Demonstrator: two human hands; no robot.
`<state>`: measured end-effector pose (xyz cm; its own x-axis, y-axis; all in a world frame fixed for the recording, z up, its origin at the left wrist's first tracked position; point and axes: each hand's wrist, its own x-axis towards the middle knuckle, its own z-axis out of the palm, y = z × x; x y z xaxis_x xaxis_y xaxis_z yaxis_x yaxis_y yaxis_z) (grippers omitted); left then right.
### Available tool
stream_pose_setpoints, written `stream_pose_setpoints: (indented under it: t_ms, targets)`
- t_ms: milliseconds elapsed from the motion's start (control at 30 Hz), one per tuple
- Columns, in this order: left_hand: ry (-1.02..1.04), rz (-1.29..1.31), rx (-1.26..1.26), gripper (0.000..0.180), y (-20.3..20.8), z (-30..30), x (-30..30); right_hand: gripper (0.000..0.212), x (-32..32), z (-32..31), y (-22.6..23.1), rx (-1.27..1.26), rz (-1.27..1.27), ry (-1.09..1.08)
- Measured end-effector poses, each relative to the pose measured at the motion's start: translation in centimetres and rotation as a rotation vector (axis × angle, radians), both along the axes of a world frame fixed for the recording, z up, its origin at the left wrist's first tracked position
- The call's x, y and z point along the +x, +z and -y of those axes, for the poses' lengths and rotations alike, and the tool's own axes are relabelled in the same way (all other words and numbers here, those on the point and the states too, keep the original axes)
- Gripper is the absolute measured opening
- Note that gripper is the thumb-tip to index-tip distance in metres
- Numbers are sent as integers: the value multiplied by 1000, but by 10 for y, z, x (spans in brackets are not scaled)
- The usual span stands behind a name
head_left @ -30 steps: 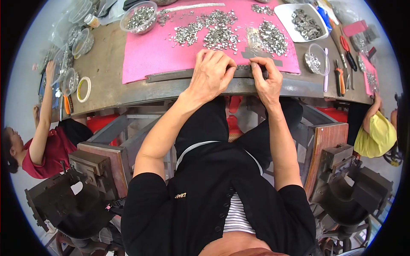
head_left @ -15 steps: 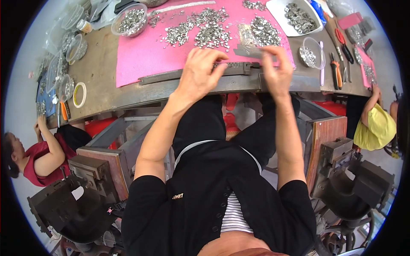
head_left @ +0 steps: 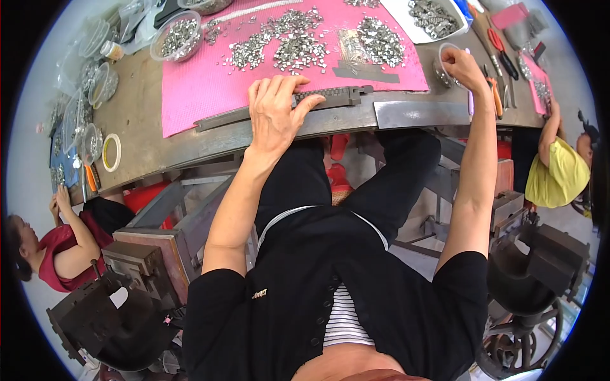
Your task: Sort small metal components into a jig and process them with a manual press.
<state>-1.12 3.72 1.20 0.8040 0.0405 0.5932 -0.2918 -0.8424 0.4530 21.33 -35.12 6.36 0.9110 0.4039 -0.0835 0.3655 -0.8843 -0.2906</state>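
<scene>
My left hand (head_left: 274, 117) is curled over a long dark steel bar (head_left: 222, 119) at the table's front edge. Its fingers lie on the far side and its thumb on the near side, beside a row of small links (head_left: 327, 95) set along the bar. Out to the right, my right hand (head_left: 468, 68) dips its bent fingers into a small clear plastic cup (head_left: 447, 48) of silver metal pieces. Those fingertips are pressed together, and whatever they pinch is hidden. Heaps of small silver metal pieces (head_left: 298, 51) cover the pink mat (head_left: 210, 86) beyond the bar.
A flat steel plate (head_left: 416, 114) lies on the front edge. At the back stand a white tray (head_left: 464, 22) and a clear bowl (head_left: 155, 44) of metal parts. Red-handled pliers (head_left: 495, 39) lie at right, a tape roll (head_left: 111, 152) at left. Co-workers sit on both sides.
My right hand has left the right end of the bar and moved right into the clear cup. My left hand stays on the bar. The whole view has shifted slightly.
</scene>
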Motion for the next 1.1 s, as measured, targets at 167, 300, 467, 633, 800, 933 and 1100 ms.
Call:
stream_pose_setpoints:
  t_ms: [167, 300, 467, 633, 800, 933, 1100]
  targets:
    - [-36, 46, -78, 28, -1, -1, 0, 19, -19, 3, -2, 74, 253, -33]
    - [-46, 73, -96, 24, -3, 1, 0, 16, -40, -3, 1, -82, 607, -40]
    - [-22, 123, -135, 19, -6, -1, 0, 9, -117, -86, -1, 470, 475, 51]
    - [-27, 133, -110, 18, -3, 2, 0, 11, -138, -118, -46, 464, 590, 121]
    - [-22, 139, -114, 16, -5, 1, -2, 13, -137, -112, -39, 593, 423, 50]
    - [-14, 130, -116, 16, -5, 1, -2, 12, -136, -115, -38, 596, 361, 14]
    - [-29, 150, -127, 15, -5, 1, -2, 12, -135, -116, -38, 489, 460, 122]
